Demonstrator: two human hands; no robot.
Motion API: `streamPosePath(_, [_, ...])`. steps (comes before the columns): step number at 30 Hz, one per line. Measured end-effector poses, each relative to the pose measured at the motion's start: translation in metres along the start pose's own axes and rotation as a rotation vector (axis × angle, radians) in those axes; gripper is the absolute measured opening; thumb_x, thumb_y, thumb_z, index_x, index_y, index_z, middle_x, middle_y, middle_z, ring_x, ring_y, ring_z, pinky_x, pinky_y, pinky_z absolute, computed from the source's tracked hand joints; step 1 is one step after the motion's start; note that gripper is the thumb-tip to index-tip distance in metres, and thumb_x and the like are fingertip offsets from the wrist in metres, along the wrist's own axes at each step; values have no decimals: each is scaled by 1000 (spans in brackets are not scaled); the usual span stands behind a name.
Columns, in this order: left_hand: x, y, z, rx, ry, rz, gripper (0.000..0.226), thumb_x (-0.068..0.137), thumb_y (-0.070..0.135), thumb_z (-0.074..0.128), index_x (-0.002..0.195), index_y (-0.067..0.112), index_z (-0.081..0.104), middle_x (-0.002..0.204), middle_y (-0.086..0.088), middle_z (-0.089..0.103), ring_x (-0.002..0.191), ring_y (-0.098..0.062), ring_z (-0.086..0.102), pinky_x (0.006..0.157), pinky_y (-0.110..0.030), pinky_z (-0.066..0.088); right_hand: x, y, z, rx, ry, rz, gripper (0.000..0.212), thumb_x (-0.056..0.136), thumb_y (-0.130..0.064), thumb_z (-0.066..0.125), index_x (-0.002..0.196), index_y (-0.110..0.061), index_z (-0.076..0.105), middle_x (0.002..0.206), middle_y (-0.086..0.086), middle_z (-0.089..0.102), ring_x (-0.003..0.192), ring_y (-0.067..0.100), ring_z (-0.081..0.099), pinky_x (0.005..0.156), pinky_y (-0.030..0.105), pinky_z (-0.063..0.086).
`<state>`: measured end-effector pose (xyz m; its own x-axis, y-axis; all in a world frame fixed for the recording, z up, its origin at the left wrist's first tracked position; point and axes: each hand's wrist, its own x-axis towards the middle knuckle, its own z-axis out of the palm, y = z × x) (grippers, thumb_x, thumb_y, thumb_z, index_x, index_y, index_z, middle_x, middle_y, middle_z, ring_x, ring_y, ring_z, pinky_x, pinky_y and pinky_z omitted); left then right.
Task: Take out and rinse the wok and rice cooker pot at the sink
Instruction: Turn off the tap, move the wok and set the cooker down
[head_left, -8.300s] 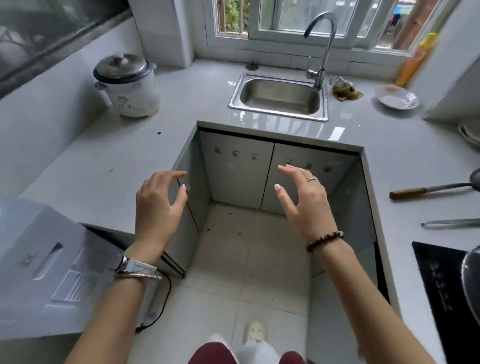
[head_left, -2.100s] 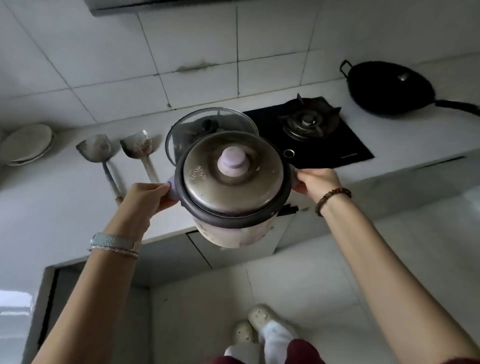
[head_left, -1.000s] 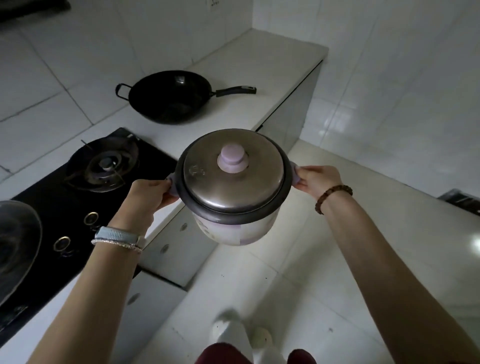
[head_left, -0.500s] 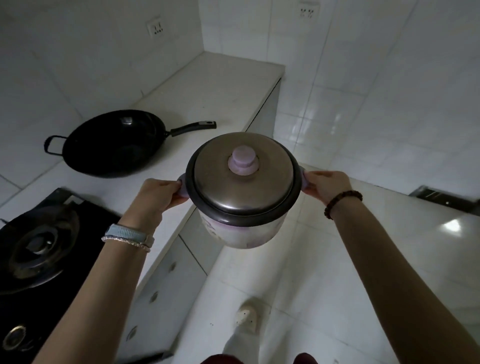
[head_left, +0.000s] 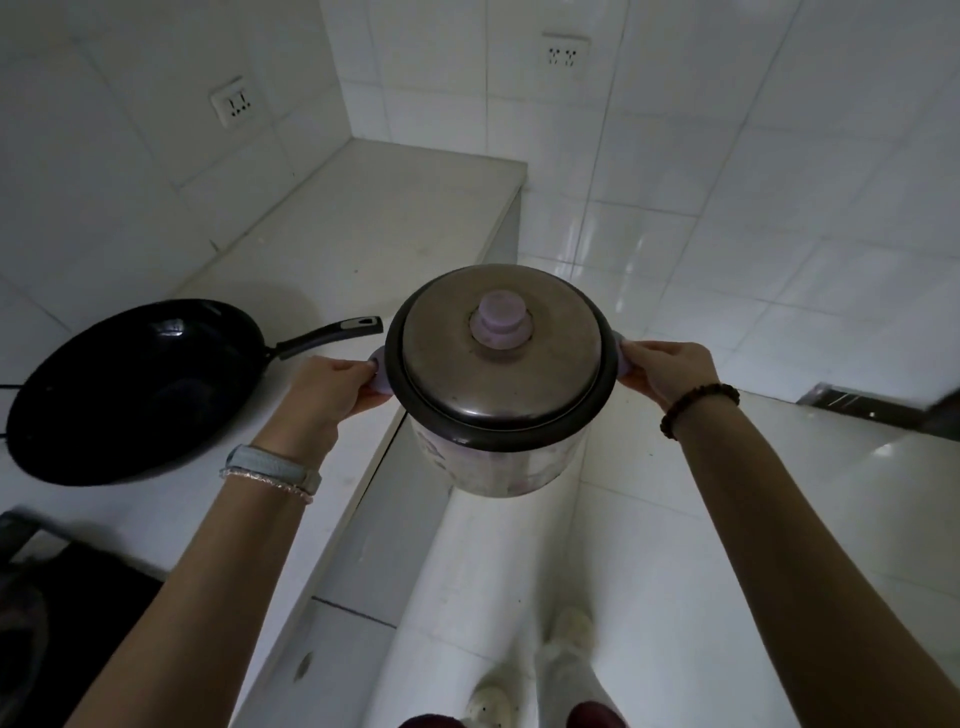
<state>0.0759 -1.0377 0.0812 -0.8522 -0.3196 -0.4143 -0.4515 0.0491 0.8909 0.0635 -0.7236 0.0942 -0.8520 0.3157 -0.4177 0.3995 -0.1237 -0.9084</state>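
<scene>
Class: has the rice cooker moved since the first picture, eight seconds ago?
Yes. Then it stood on the counter left of the sink; now both hands hold the rice cooker in the air, right of the wok.

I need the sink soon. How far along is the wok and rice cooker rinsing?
Early. Done: nothing rinsed that shows. In hand: the rice cooker, lid on, is held off the floor by its side handles between the left hand and right hand. Left: the wok sits on the counter; no sink in view.
</scene>
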Motion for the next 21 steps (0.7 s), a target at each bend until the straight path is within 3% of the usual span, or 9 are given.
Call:
streamPosePath(4, [30,17,29,13,16,13,26,96,3,54,114,-14,60,101,-27,65,75,-24,66,78,-30,59,52,-16,-1,0,-29,7,27,89,-3,64,111,11,61,101,22,66,75,20,66,64,23,59])
streamPosePath(8, [59,34,59,16,56,13,22,96,6,55,108,-10,63,111,-27,65,89,-31,65,91,-40,55,114,-33,-1,-14,-83,6,30,88,-3,64,114,11,60,102,23,66,77,23,66,69,28,60])
streamPosePath(12, [87,53,85,-6,122,-15,27,95,9,56,114,-10,61,111,-29,65,104,-36,64,101,-46,48,171,-61,5,-53,-147,-3,30,89,-4,64,115,11,60,105,23,66,86,28,67,74,30,59])
streamPosePath(17, [117,72,104,-68,187,-12,24,94,6,57,111,-11,62,108,-31,65,88,-31,66,97,-43,49,225,-95,21,-121,-206,-46,29,89,-5,64,113,11,61,106,24,66,90,32,66,83,37,56])
streamPosePath(21, [142,84,113,-2,281,-9,33,95,13,58,115,-13,61,104,-31,65,82,-29,64,82,-39,49,254,-116,40,-126,-246,-43,27,88,-4,65,110,11,61,102,22,66,88,30,66,83,36,56])
